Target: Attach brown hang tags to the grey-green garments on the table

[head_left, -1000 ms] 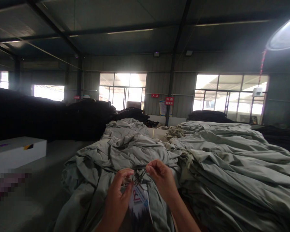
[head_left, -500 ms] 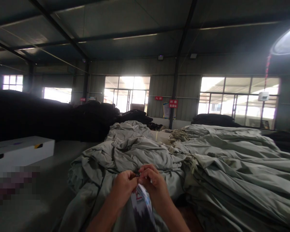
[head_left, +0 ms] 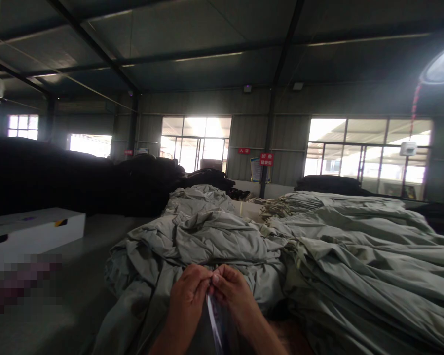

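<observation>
Left hand (head_left: 187,296) and right hand (head_left: 231,295) meet, fingertips pinched together.

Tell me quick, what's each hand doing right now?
Left hand: closed, pinching the top of the tag.
Right hand: closed, pinching the same tag top.

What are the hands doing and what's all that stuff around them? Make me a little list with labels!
Left hand: left hand pinches the top of a hang tag, fingertips meeting the other hand.
Right hand: right hand pinches the same tag top.
Tag: hangs edge-on below the fingers; print unreadable.
Under the hands: crumpled grey-green fabric pile.
To the right: flatter stack of the same fabric.
Far left: white box.
Behind: dark fabric heaps, bright windows.
</observation>
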`<action>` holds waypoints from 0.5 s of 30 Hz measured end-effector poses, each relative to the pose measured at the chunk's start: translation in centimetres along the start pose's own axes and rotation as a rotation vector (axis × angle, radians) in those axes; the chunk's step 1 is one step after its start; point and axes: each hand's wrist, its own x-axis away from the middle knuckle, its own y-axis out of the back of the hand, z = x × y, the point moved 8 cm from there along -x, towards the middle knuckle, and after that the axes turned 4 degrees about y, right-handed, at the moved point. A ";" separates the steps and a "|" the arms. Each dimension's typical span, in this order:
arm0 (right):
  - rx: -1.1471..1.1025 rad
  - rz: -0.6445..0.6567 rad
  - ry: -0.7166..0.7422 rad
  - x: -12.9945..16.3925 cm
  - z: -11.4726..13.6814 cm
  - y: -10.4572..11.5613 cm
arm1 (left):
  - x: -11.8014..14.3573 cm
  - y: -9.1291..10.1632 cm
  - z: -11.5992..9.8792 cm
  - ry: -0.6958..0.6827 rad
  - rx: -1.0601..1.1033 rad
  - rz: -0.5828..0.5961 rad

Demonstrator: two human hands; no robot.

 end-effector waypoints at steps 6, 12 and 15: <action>-0.148 -0.064 -0.067 0.4 -0.4 0.4 | -0.9 -0.4 0.9 0.220 0.115 0.131; 0.014 -0.115 -0.023 0.0 -0.2 0.8 | -0.8 0.4 1.4 0.276 -0.008 0.039; 0.081 -0.127 0.047 0.0 0.5 0.7 | -0.4 0.4 2.2 0.357 -0.009 0.011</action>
